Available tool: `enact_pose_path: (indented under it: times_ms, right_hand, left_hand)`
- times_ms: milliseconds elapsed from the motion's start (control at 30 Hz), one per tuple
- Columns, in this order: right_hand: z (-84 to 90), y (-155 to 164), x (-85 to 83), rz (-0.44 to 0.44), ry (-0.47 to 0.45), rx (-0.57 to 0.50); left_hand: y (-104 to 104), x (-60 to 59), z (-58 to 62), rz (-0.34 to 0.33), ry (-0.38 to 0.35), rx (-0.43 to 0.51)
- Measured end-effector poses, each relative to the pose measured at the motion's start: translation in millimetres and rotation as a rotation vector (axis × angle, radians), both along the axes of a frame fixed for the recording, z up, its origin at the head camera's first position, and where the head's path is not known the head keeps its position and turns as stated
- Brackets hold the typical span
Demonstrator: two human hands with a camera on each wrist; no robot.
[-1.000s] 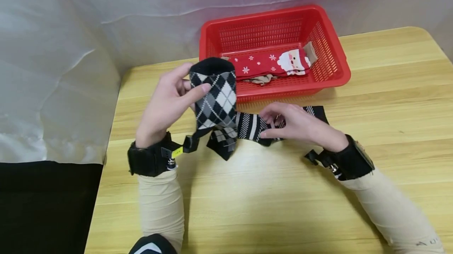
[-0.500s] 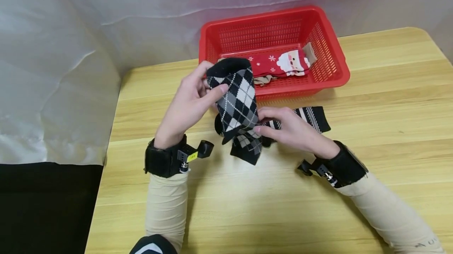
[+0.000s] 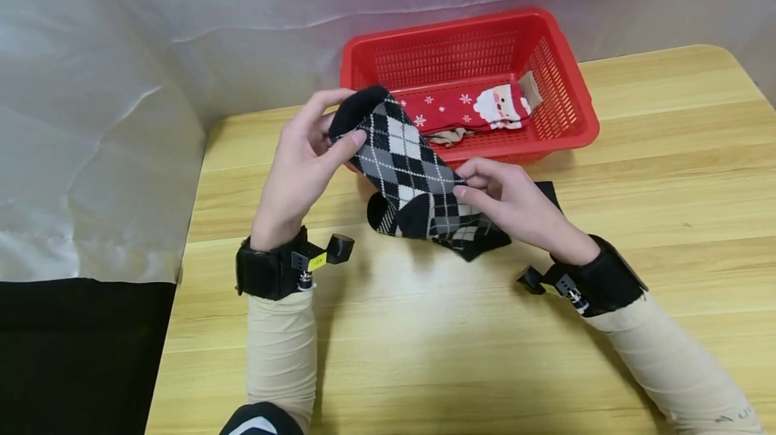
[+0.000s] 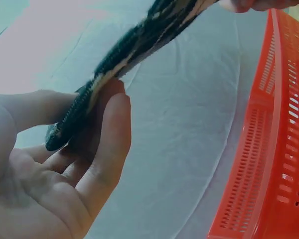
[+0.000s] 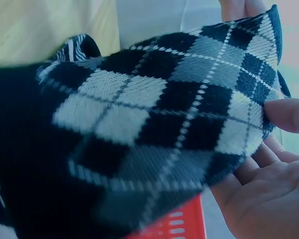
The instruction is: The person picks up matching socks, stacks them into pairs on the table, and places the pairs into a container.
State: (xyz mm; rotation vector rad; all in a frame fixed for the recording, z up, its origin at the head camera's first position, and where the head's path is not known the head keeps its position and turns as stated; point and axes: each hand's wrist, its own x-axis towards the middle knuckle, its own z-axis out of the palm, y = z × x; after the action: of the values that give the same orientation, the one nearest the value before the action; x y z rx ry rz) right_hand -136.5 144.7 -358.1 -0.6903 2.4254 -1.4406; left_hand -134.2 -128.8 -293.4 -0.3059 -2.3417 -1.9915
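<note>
A black, grey and white argyle sock [image 3: 412, 172] is stretched between both hands above the wooden table [image 3: 424, 341]. My left hand [image 3: 303, 159] pinches its black cuff [image 4: 70, 127] between thumb and fingers. My right hand [image 3: 503, 203] pinches the sock near the heel and foot [image 5: 154, 124]. A striped black and white sock [image 3: 378, 211] lies on the table beneath, mostly covered. A red plastic basket [image 3: 467, 41] stands just behind the hands.
Inside the basket lie a red Santa sock [image 3: 479, 106] and a beige sock [image 3: 451, 135]. A white sheet [image 3: 121, 85] hangs behind and to the left. The table's left edge [image 3: 182, 273] drops to a dark floor.
The argyle sock went from hanging down from my left hand to being held out slanted. My right hand left the striped sock, rose and took hold of the argyle sock's lower part.
</note>
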Motion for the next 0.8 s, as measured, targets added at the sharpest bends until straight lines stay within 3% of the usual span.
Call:
enact_pose_path:
  times_ms: [333,567,700,800]
  right_hand:
    - [8.0,18.0,-7.5,-0.030,0.147,0.019]
    - [12.6,29.9,-14.1,-0.060,0.232,0.137]
    - [12.8,32.5,-16.2,-0.059,0.245,0.189]
    - [11.2,34.1,-18.1,-0.058,0.246,0.217]
  left_hand:
    - [-0.6,-5.1,-5.8,0.040,0.066,-0.241]
    - [-2.2,-9.8,-10.0,-0.045,0.070,-0.385]
    - [-3.4,-11.2,-12.9,-0.116,0.044,-0.409]
    - [-3.2,-11.2,-13.9,-0.126,0.012,-0.471]
